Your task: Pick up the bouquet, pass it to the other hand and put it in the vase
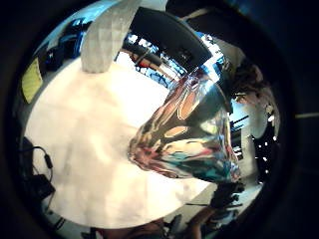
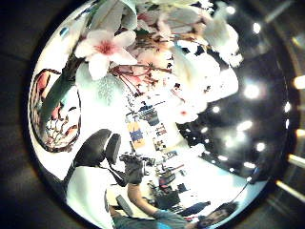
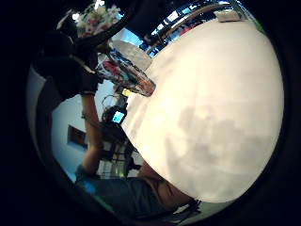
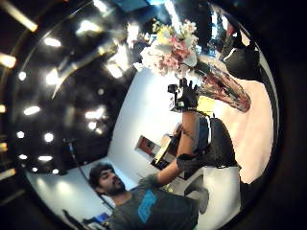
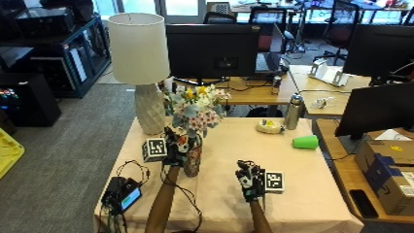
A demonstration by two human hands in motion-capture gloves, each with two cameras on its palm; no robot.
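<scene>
The bouquet [image 5: 194, 111] has white, pink and yellow flowers above a colourful shiny cone-shaped wrap [image 1: 189, 134]. My left hand [image 5: 173, 148] grips the wrap and holds the bouquet upright over the left part of the table [image 5: 291, 189]. Whether the wrap's lower end touches the tablecloth I cannot tell. The flowers [image 2: 109, 47] fill the left thumb side palm view. My right hand [image 5: 251, 182] hovers to the right of the bouquet, apart from it, with fingers relaxed and nothing in it. From the right palm I see the bouquet [image 4: 172, 48] and the left hand [image 4: 184, 98].
A lamp with a white shade [image 5: 137, 46] and a white faceted base [image 5: 150, 114] stands at the table's back left. A metal bottle [image 5: 293, 111], a small pale object [image 5: 269, 127] and a green cup [image 5: 305, 142] sit at the back right. A black device [image 5: 123, 194] lies at the left edge.
</scene>
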